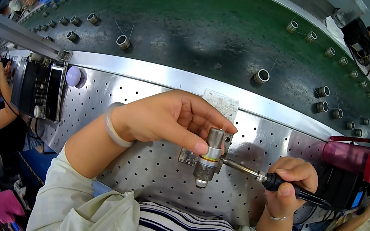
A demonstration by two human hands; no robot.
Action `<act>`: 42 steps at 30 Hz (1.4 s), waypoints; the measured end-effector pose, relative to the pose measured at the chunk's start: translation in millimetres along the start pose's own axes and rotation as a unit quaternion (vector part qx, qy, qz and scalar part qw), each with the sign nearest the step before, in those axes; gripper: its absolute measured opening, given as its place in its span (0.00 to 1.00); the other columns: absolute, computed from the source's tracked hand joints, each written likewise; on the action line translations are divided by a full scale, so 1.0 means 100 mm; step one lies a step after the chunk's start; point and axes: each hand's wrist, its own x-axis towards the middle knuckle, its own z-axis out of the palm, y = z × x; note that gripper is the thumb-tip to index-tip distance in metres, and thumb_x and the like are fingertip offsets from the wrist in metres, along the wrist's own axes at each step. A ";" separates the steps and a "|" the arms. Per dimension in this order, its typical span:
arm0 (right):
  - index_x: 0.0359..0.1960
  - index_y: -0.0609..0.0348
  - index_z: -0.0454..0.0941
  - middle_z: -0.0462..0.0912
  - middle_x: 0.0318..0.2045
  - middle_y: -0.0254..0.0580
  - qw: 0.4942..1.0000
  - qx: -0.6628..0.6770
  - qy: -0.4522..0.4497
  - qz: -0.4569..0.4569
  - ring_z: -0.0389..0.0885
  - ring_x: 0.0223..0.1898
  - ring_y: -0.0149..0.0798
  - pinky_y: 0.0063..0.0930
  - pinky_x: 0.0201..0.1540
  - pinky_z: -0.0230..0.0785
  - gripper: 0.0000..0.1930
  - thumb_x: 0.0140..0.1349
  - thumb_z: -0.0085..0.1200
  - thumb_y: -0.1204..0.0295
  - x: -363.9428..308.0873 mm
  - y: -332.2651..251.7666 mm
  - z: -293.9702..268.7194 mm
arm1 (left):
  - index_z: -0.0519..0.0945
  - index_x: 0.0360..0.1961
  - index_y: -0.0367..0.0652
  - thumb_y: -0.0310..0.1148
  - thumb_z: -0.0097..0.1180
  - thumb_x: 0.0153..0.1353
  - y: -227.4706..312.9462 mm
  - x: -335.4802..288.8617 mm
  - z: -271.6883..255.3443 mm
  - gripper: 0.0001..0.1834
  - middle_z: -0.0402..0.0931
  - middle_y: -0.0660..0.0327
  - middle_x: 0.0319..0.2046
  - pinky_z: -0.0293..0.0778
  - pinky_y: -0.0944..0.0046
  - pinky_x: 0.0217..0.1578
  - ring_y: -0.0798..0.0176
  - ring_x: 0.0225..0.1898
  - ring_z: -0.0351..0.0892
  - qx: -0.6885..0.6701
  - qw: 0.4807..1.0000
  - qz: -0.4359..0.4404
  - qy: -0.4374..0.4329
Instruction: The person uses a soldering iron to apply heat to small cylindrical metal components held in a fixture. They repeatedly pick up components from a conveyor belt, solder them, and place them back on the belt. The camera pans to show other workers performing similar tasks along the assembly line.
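In front of me, a metal cylindrical part (211,157) with a bright ring and a thin yellow-red band sits on a darker metal fixture (204,171). My left hand (170,118) reaches over from the left, its thumb against the ring and its fingers curled behind; part of the grip is hidden. A soldering iron (273,181) with a black handle and steel shaft lies in my right hand (292,182), fingers closed round the handle. Its tip meets the right side of the ring, or comes very close. Beneath is a pale plate (222,103), partly covered by my left hand.
A perforated metal worktop (145,177) spans the bench. Beyond its rail, a green conveyor belt (198,34) carries several metal rings (261,76) with thin wires. A pink container (349,157) stands right, a black device (38,88) and a lilac knob (73,76) left. Other people work on both sides.
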 end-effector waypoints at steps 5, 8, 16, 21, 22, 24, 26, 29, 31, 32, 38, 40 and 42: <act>0.31 0.69 0.75 0.77 0.21 0.44 1.000 -0.019 -0.019 0.000 0.74 0.18 0.31 0.20 0.21 0.65 0.12 0.51 0.64 0.74 -0.01 0.04 0.00 | 0.72 0.53 0.28 0.27 0.68 0.44 0.01 -0.01 0.00 0.32 0.80 0.52 0.38 0.73 0.74 0.37 0.69 0.36 0.79 0.021 1.000 -0.008 0.021; 0.28 0.66 0.72 0.72 0.19 0.41 0.998 -0.059 0.008 0.025 0.67 0.15 0.29 0.17 0.16 0.58 0.14 0.52 0.62 0.68 0.00 0.00 0.08 | 0.72 0.53 0.29 0.27 0.69 0.44 0.01 -0.01 0.01 0.33 0.80 0.51 0.38 0.73 0.74 0.38 0.68 0.37 0.79 0.012 1.000 -0.008 0.020; 0.29 0.67 0.74 0.75 0.20 0.43 1.000 -0.018 -0.005 0.023 0.72 0.18 0.31 0.20 0.20 0.63 0.13 0.50 0.65 0.72 -0.01 0.02 0.01 | 0.70 0.55 0.29 0.25 0.68 0.45 0.01 -0.02 0.01 0.34 0.80 0.50 0.38 0.74 0.72 0.39 0.67 0.37 0.79 0.002 1.000 -0.009 0.025; 0.30 0.68 0.76 0.78 0.22 0.43 0.999 -0.010 -0.009 0.035 0.75 0.20 0.33 0.22 0.23 0.65 0.12 0.48 0.66 0.75 -0.02 0.01 -0.01 | 0.70 0.55 0.29 0.25 0.67 0.45 0.02 -0.01 0.03 0.34 0.80 0.49 0.38 0.74 0.73 0.39 0.67 0.37 0.79 0.002 1.000 -0.012 0.023; 0.30 0.68 0.76 0.78 0.22 0.44 0.999 -0.009 -0.015 0.035 0.75 0.20 0.33 0.22 0.23 0.65 0.12 0.48 0.66 0.76 -0.02 0.01 -0.01 | 0.70 0.55 0.29 0.25 0.67 0.45 0.02 -0.01 0.02 0.34 0.80 0.49 0.38 0.74 0.72 0.39 0.67 0.37 0.79 0.002 1.000 -0.011 0.022; 0.30 0.68 0.76 0.78 0.22 0.43 0.999 -0.014 -0.027 0.022 0.75 0.20 0.34 0.22 0.23 0.65 0.11 0.48 0.65 0.77 -0.02 0.02 -0.02 | 0.70 0.55 0.28 0.24 0.67 0.45 0.03 -0.02 0.02 0.34 0.79 0.49 0.38 0.74 0.72 0.40 0.66 0.38 0.79 0.001 1.000 -0.010 0.022; 0.30 0.67 0.76 0.78 0.21 0.43 0.999 -0.025 -0.041 -0.002 0.74 0.19 0.34 0.23 0.23 0.64 0.11 0.47 0.65 0.77 -0.02 0.04 -0.03 | 0.69 0.56 0.28 0.24 0.67 0.45 0.03 -0.02 0.02 0.34 0.79 0.49 0.39 0.74 0.71 0.40 0.65 0.39 0.79 -0.001 1.000 -0.007 0.023; 0.30 0.67 0.77 0.77 0.20 0.42 0.993 -0.068 -0.078 -0.056 0.73 0.17 0.34 0.23 0.21 0.64 0.11 0.47 0.66 0.77 0.01 0.04 -0.03 | 0.68 0.56 0.28 0.23 0.67 0.45 0.04 -0.03 0.04 0.35 0.79 0.50 0.40 0.74 0.70 0.42 0.63 0.41 0.79 -0.010 1.000 0.000 0.020; 0.30 0.67 0.77 0.77 0.19 0.41 0.993 -0.070 -0.072 -0.069 0.72 0.16 0.35 0.24 0.21 0.63 0.11 0.47 0.66 0.77 0.02 0.05 -0.02 | 0.68 0.56 0.28 0.22 0.67 0.44 0.03 -0.04 0.06 0.35 0.78 0.50 0.40 0.74 0.70 0.43 0.62 0.43 0.78 0.004 1.000 0.005 0.025; 0.30 0.67 0.77 0.77 0.19 0.42 0.993 -0.063 -0.070 -0.065 0.72 0.16 0.35 0.24 0.21 0.63 0.11 0.47 0.66 0.76 0.01 0.06 -0.02 | 0.68 0.56 0.28 0.21 0.67 0.44 0.03 -0.04 0.07 0.35 0.78 0.51 0.40 0.74 0.69 0.43 0.62 0.44 0.78 0.012 1.000 0.007 0.028; 0.31 0.67 0.77 0.79 0.22 0.43 0.996 -0.052 -0.064 -0.043 0.74 0.20 0.35 0.24 0.22 0.65 0.12 0.46 0.66 0.76 -0.01 0.03 -0.07 | 0.68 0.56 0.28 0.21 0.68 0.44 0.05 -0.04 0.09 0.35 0.78 0.51 0.40 0.74 0.70 0.43 0.62 0.44 0.77 0.009 0.999 0.000 0.033; 0.31 0.67 0.76 0.78 0.22 0.43 0.993 -0.068 -0.075 -0.053 0.74 0.20 0.35 0.24 0.22 0.65 0.12 0.46 0.66 0.76 0.00 0.05 -0.08 | 0.68 0.56 0.28 0.22 0.68 0.44 0.05 -0.04 0.09 0.35 0.78 0.51 0.40 0.74 0.70 0.42 0.62 0.44 0.77 0.007 0.999 -0.002 0.035; 0.31 0.66 0.76 0.78 0.22 0.43 0.994 -0.067 -0.076 -0.049 0.74 0.20 0.35 0.24 0.22 0.65 0.12 0.46 0.66 0.76 0.00 0.05 -0.08 | 0.68 0.56 0.28 0.22 0.68 0.44 0.04 -0.03 0.09 0.36 0.78 0.52 0.40 0.74 0.70 0.42 0.63 0.44 0.77 0.006 0.999 -0.003 0.034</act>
